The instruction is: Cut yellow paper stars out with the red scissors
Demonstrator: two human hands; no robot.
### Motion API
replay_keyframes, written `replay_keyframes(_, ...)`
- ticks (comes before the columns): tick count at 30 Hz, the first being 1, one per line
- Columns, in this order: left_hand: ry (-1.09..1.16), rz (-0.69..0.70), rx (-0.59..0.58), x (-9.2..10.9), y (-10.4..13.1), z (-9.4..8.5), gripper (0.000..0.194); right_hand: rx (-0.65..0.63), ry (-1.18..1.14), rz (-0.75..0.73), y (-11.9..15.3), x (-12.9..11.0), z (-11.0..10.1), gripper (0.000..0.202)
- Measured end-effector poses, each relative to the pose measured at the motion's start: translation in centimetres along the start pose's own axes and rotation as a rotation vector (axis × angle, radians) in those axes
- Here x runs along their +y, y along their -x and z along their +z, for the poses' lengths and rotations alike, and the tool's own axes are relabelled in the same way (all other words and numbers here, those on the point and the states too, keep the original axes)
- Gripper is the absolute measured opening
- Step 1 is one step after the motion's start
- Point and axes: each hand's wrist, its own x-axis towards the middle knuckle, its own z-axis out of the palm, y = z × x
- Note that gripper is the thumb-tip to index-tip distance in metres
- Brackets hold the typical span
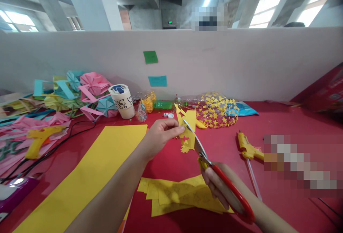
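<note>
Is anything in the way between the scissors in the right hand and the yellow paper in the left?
Nothing visible: the blades of the scissors in the right hand already overlap the yellow paper pinched by the left hand.

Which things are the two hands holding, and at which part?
Left hand: the yellow paper, by its left edge. Right hand: the scissors, by the handles.

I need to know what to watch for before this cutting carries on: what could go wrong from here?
The scissors have their blade tips near the left hand's fingertips, so a slip could nick them. The yellow paper already has cut-outs and may tear. The right hand is low over the loose yellow sheets and might brush them askew.
</note>
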Motion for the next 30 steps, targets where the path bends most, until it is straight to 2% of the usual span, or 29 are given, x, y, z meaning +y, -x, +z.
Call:
replay_keyframes(8, 0.006, -0.016, -0.007, 0.3, 0.0, -0.1, 0.024, -0.017, 0.063, -0.045, 0.5, -2.4, -0.1, 0.052)
replay_keyframes(20, 0.051, -0.019, 0.003, 0.5, 0.1, -0.2, 0.022, 0.058, 0.112, -0.071, 0.5, -2.0, 0.1, 0.05)
replay_keyframes(24, 0.123, -0.002, 0.039, 0.3, -0.1, -0.4, 0.022, 0.055, 0.108, -0.033, 0.4, -2.0, 0.0, 0.048)
replay_keyframes(30, 0.256, -0.038, 0.097, -0.1, -0.2, -0.6, 0.012, 0.038, 0.078, -0.036, 0.5, -2.2, 0.0, 0.048)
